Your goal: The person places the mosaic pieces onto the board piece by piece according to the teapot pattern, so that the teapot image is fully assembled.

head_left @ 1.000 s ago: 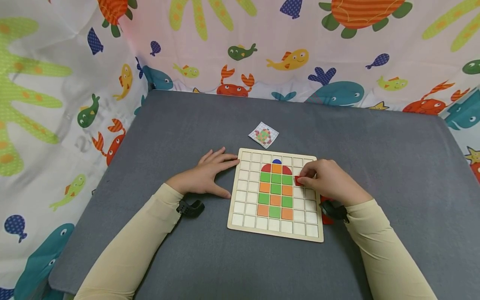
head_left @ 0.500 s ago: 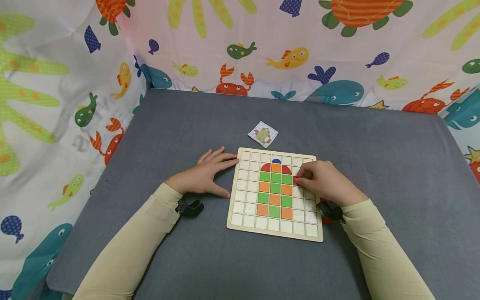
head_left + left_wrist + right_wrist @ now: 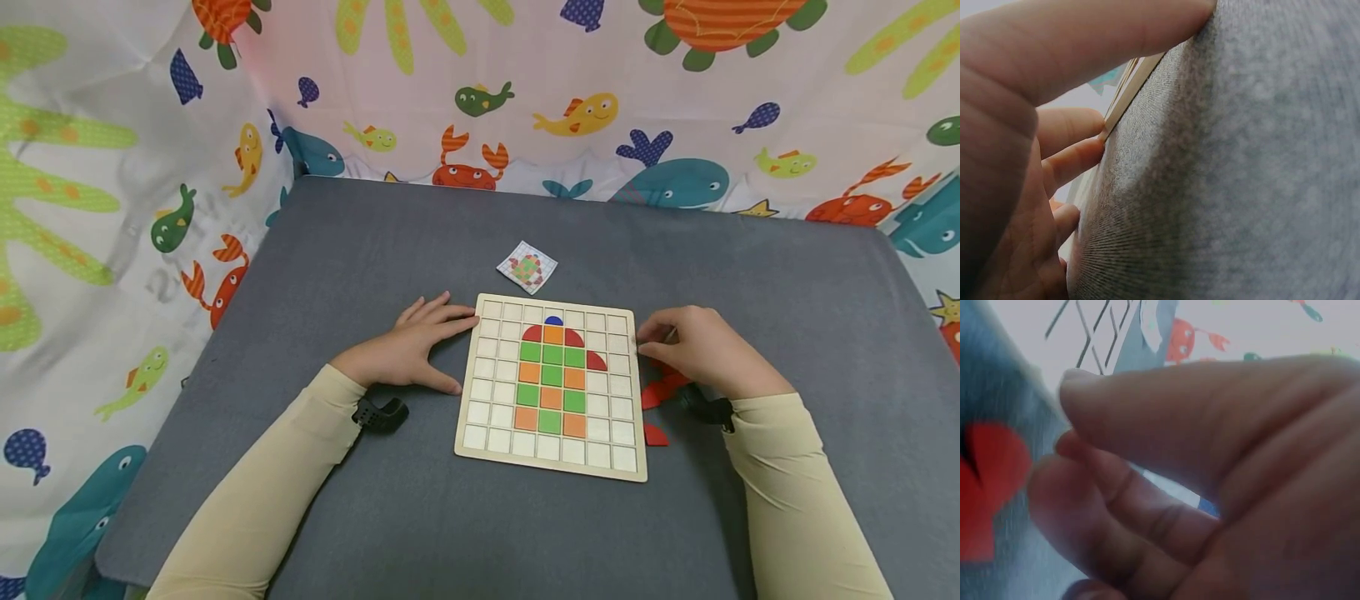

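Observation:
A wooden grid board (image 3: 551, 472) lies on the grey table, its middle cells filled with green, orange and red tiles and a blue one at the top. One red quarter-round tile (image 3: 596, 361) sits in a cell right of the upper green row. My left hand (image 3: 408, 354) rests with spread fingers, fingertips and thumb at the board's left edge; the left wrist view shows those fingers (image 3: 1072, 128) by the wooden rim. Just off the board's right edge is my right hand (image 3: 701, 350), fingers loosely bent and nothing between them, close over loose red tiles (image 3: 663, 388).
Beyond the board lies a small pattern card (image 3: 527, 267) with a coloured design. Another red tile (image 3: 656, 435) is by the board's lower right edge. A curtain (image 3: 420, 117) printed with sea animals stands along the table's back and left.
My right hand has let go of the red quarter-round tile in its cell and moved right, off the board, towards the loose red tiles. The left hand stays in place.

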Available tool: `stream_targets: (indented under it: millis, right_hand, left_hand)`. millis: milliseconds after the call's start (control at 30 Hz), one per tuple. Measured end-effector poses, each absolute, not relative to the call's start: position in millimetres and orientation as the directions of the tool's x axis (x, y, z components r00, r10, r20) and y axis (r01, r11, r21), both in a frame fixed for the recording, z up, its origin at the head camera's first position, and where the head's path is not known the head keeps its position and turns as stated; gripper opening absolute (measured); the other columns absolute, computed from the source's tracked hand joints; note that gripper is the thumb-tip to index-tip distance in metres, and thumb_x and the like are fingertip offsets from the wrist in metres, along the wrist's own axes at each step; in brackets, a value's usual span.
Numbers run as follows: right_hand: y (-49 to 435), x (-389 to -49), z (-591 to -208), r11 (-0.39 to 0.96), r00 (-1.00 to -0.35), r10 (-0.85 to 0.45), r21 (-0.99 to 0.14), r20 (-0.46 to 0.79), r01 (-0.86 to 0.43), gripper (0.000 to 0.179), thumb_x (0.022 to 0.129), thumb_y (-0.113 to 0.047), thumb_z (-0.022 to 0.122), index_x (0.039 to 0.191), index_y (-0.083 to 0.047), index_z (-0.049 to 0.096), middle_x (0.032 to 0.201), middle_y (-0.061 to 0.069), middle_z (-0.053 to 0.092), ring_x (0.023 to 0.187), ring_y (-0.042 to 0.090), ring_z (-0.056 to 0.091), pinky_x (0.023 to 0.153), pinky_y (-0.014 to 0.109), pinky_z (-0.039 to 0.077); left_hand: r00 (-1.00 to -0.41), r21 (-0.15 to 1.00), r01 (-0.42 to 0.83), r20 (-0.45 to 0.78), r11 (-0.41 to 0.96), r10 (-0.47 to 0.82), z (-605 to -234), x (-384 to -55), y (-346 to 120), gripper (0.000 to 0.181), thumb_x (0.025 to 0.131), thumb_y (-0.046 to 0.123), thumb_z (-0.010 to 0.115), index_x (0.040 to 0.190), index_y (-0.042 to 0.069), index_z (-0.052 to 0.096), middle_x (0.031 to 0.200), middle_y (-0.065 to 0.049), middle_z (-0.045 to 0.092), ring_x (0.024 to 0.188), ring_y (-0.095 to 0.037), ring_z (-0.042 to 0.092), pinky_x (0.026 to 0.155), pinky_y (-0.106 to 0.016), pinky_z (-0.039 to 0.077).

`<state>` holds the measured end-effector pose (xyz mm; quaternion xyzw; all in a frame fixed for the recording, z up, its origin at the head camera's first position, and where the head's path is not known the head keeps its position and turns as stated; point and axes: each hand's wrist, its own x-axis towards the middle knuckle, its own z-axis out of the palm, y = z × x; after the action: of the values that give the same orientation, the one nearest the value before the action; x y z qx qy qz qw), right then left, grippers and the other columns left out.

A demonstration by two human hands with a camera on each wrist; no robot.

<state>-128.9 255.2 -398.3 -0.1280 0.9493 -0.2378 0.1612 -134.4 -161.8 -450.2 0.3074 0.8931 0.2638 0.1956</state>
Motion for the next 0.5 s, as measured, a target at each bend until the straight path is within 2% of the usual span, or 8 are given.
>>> stream_targets:
  millis: [267,500]
  right_hand:
    - [272,-134,-403,0.875,-0.902,-0.315,-0.459,-0.294,-0.156,0.032,0.088,-0.019,0.085,0.112,0.001,0.076,0.099,0.013,0.073,0.085,0.024,0.061,0.074,0.037,0.050]
    - [272,-135,-406,0.866,-0.898,-0.324,-0.476,-0.298,-0.155,0.029,0.088,-0.018,0.085,0.109,0.000,0.075,0.089,0.005,0.072,0.079,0.018,0.061,0.070,0.034,0.049]
  left_hand:
    - [-0.735,0.595,0.447,-0.181,0.668,0.654,-452,-134,-162,0.108,0.080,0.047,0.091,0.167,0.019,0.034,0.172,0.002,0.027,0.164,-0.027,-0.002,0.128,-0.055,-0.008]
    - [-0.736,0.593,0.442,-0.190,0.673,0.650,-451,-134,-161,0.107,0.081,0.047,0.091,0.167,0.019,0.033,0.172,0.002,0.027,0.164,-0.026,-0.003,0.128,-0.055,-0.008]
